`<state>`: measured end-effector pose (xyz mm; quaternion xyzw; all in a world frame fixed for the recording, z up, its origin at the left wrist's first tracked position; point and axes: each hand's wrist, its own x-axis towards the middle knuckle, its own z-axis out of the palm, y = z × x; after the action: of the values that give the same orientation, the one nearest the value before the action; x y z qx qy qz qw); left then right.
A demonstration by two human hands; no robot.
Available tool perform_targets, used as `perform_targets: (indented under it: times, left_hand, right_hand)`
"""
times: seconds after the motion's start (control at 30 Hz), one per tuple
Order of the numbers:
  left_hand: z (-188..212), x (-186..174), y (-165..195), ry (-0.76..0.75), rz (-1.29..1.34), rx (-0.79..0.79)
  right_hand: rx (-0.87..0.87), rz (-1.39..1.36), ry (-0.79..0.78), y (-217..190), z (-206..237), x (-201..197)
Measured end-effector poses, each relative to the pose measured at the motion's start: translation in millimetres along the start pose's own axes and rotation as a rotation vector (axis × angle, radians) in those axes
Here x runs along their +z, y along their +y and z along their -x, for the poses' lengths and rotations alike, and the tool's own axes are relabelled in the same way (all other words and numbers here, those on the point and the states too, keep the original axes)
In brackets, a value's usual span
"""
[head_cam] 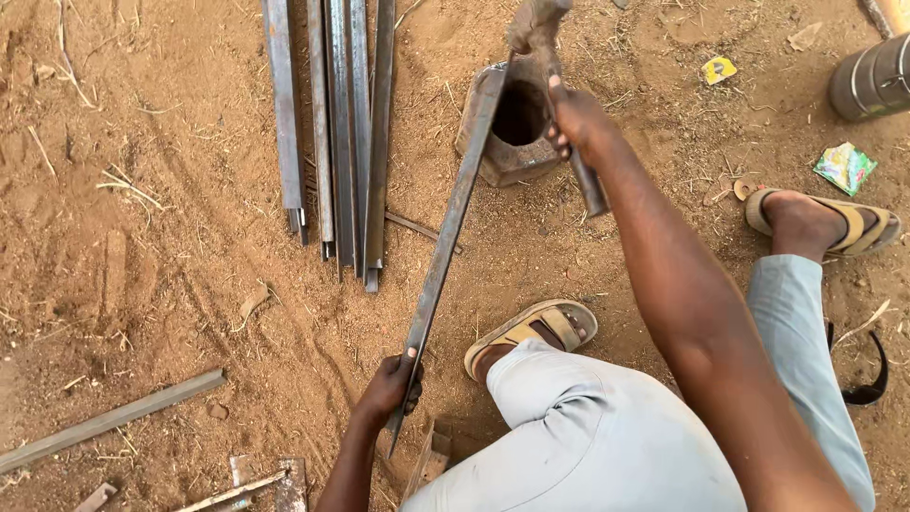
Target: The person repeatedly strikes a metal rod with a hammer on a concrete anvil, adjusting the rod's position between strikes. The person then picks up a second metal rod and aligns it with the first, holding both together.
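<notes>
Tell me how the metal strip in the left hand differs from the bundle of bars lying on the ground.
The metal strip is a single piece, while the bundle of bars is several side by side. The strip is gripped at its near end by the left hand and rests its far end on a hollow metal block; the bars lie untouched on the dirt. The strip runs diagonally; the bars run nearly straight. Both are long, dull grey metal.

I count five steel bars [332,133] bundled on ground. One long flat bar [445,237] apart from bundle. One hammer [559,95]. One hollow metal block [512,123]. Two sandals [536,327]. Two scraps of wrapper [844,166]. One metal can [872,81] at edge.
</notes>
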<state>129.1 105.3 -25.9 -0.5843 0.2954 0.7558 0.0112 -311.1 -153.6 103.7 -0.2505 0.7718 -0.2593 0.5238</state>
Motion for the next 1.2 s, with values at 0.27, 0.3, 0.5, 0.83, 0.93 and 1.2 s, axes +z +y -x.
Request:
perform_targets:
  times: [0.27,0.3,0.5,0.83,0.93,1.2]
  left_hand:
    - [-10.2,-2.1,-6.0,-0.003,0.000,-0.004]
    - [-11.3,-1.0,-6.9,0.000,-0.005,0.001]
    - [-19.3,21.7,10.7,-0.028,0.043,0.055]
    - [-100.4,106.5,180.6,-0.054,0.184,0.242]
    - [-123.3,148.4,224.9,-0.013,0.152,0.355]
    - [-150.5,241.8,269.1,0.256,-0.110,0.592]
  right_hand:
    - [0.071,-0.349,-0.033,82.0,63.9,6.5]
    - [0.100,-0.357,0.001,110.6,77.2,8.4]
    - [0.203,-0.250,0.115,263.2,122.9,8.3]
    - [0.334,-0.237,0.039,303.3,118.2,-24.3]
    - [0.303,-0.299,-0.001,307.0,130.9,-26.4]
    - [0.383,-0.405,-0.042,332.3,134.6,-32.6]
